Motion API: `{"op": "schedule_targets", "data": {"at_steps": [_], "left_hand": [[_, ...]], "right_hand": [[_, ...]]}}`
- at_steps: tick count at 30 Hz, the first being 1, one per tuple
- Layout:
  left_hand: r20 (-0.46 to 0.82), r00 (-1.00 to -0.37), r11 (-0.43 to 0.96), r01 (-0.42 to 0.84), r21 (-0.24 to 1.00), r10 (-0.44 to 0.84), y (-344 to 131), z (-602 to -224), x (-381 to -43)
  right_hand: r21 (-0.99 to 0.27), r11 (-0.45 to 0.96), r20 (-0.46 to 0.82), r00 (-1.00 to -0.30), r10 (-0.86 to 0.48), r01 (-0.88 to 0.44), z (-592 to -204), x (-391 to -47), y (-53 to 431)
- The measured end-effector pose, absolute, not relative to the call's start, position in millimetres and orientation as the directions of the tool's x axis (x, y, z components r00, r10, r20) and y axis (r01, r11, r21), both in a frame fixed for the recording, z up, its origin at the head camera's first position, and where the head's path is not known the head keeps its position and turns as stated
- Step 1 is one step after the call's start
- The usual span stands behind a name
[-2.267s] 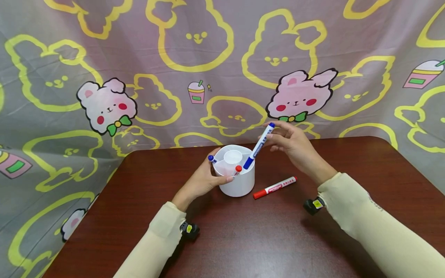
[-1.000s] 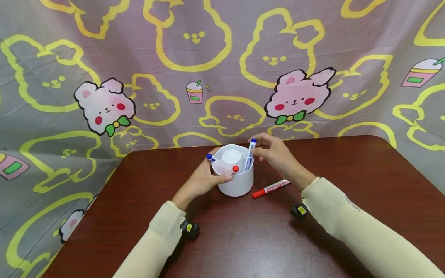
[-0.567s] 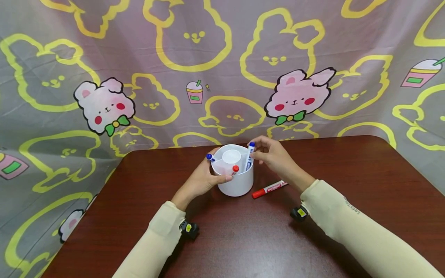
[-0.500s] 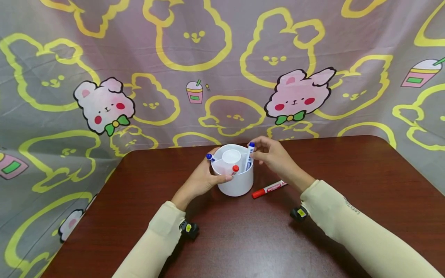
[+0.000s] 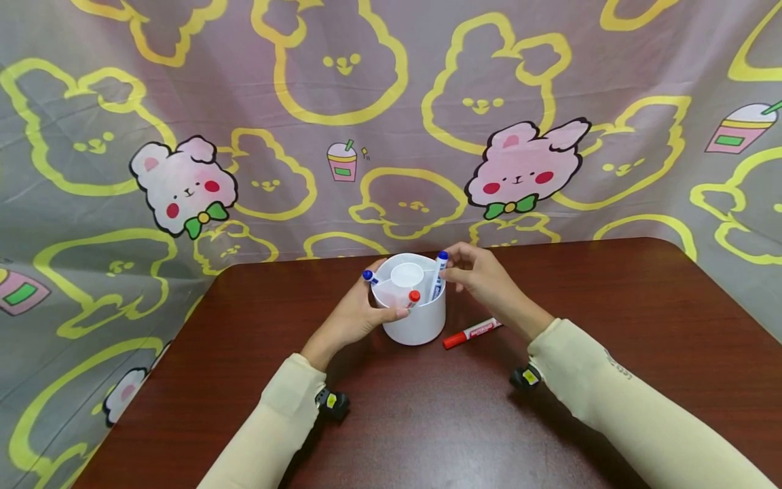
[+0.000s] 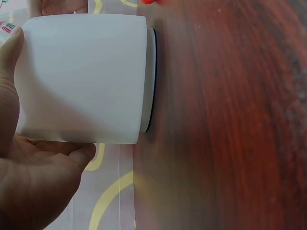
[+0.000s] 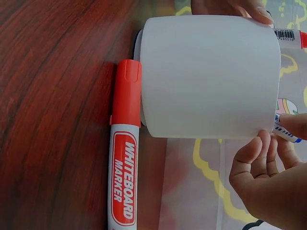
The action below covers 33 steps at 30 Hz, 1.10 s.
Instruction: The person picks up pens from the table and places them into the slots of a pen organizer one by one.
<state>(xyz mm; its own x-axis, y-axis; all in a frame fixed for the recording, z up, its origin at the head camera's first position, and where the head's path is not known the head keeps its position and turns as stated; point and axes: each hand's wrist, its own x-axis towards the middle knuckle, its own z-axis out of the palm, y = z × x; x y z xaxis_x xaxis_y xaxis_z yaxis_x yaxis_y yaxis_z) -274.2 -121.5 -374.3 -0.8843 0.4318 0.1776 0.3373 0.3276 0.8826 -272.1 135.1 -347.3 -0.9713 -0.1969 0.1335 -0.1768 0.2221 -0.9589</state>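
A white divided pen holder (image 5: 421, 324) stands on the table. My left hand (image 5: 351, 314) grips its left side, thumb at the front rim. With thumb and fingers, my right hand (image 5: 485, 275) pinches the upper part of a blue whiteboard marker (image 5: 438, 277), whose lower end is hidden inside the right compartment. Another blue-ended marker (image 5: 370, 277) leans in the left compartment, and a red-ended marker (image 5: 413, 298) pokes above the front rim near my left thumb. On the table, right of the holder, lies a red whiteboard marker (image 7: 125, 163), its far end hidden behind my right wrist in the head view.
The dark reddish wooden table (image 5: 415, 421) has a rounded far right corner. Behind it hangs a grey-pink curtain (image 5: 391, 149) with yellow outlines and cartoon bunnies. A small black wrist camera (image 5: 334, 405) sits on the left sleeve, another camera (image 5: 527, 375) on the right.
My right hand has moved left and down, bringing the blue marker from above the holder's right rim into the right compartment, cap end first. Over the last half second almost nothing moves.
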Motion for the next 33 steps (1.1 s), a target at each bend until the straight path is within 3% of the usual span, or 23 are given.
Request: {"op": "schedule_targets", "data": {"at_steps": [14, 33], "left_hand": [[0.135, -0.909, 0.395, 0.3, 0.868, 0.395, -127.5, -372.7, -271.3], [0.072, -0.901, 0.29, 0.212, 0.933, 0.428, -135.0, -369.4, -267.4]], "right_hand": [[-0.96, 0.226, 0.117, -0.97, -0.214, -0.165, -349.0, -267.1, 144.6], [-0.934, 0.332, 0.06, -0.975, -0.213, -0.13, -342.9, -254.9, 186.8]]}}
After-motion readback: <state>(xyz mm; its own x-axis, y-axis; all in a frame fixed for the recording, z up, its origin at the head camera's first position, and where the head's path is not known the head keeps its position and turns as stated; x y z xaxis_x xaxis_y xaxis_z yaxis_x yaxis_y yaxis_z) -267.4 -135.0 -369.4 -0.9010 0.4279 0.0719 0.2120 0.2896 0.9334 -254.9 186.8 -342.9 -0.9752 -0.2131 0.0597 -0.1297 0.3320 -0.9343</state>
